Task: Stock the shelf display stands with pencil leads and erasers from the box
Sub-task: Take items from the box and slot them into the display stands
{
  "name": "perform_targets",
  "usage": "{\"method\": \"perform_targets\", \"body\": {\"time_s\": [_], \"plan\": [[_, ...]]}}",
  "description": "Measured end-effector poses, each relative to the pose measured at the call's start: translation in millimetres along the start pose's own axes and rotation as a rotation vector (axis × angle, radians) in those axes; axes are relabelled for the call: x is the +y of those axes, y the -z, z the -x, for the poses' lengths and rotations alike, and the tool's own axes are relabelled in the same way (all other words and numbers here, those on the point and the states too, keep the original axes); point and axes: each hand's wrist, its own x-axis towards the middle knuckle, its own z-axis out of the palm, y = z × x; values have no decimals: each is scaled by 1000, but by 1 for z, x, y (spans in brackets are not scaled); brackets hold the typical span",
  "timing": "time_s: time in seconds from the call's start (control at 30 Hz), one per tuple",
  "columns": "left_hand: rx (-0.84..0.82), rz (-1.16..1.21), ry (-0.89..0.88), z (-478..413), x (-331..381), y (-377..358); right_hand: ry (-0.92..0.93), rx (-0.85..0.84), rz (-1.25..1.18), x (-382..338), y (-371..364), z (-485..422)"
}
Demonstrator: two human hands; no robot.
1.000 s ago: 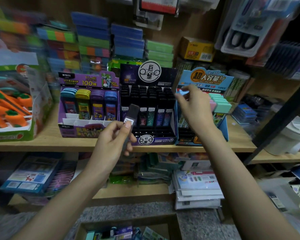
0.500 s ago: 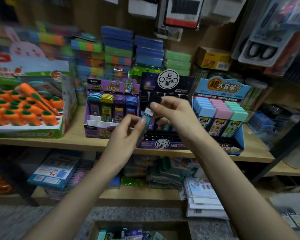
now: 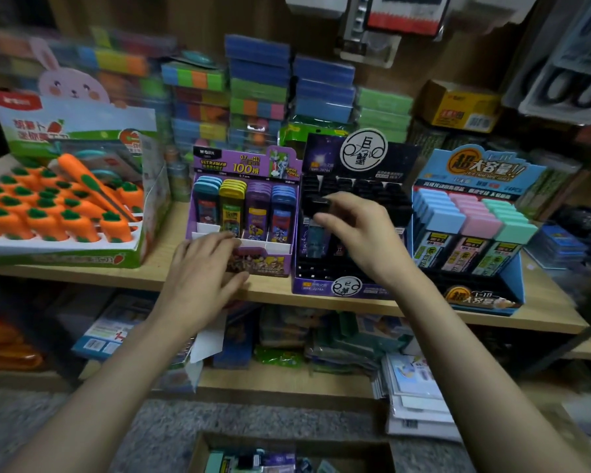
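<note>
Three lead display stands sit side by side on the wooden shelf: a purple stand (image 3: 243, 165), a black stand (image 3: 325, 286) and a blue stand (image 3: 475, 169). My right hand (image 3: 362, 233) pinches a black pencil lead case (image 3: 316, 203) by its top, over the left column of the black stand. My left hand (image 3: 205, 268) hovers with relaxed fingers in front of the purple stand, holding nothing. The cardboard box (image 3: 198, 448) with several lead cases lies on the floor at the bottom of the view.
A carton of carrot-shaped erasers (image 3: 62, 213) fills the shelf's left end. Stacked coloured packs (image 3: 256, 87) stand behind the stands. Booklets and packets (image 3: 413, 394) crowd the lower shelf. Packaged scissors (image 3: 567, 87) hang at the upper right.
My left hand passed the black lead case to my right hand and dropped away to the left. My right hand carried the case over the black stand.
</note>
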Motion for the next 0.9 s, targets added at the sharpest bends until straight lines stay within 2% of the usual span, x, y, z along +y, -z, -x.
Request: {"method": "perform_targets", "body": {"time_s": [0.17, 0.3, 0.43, 0.6, 0.73, 0.83, 0.9], "plan": [[34, -6, 29, -1, 3, -1, -13, -48, 0, 1, -5, -3], [32, 2, 24, 0, 3, -1, -133, 83, 19, 7, -13, -2], [29, 3, 16, 0, 1, -1, -246, 123, 11, 8, -20, -5], [45, 86, 65, 1, 6, 1, -291, 110, 153, 5, -21, -4], [178, 165, 61, 3, 17, 21, -257, 103, 324, -5, 1, 9], [179, 300, 33, 14, 31, 34, -156, -36, 335, -13, 19, 36], [25, 434, 41, 28, 40, 31, -114, -213, 349, -11, 20, 66]]}}
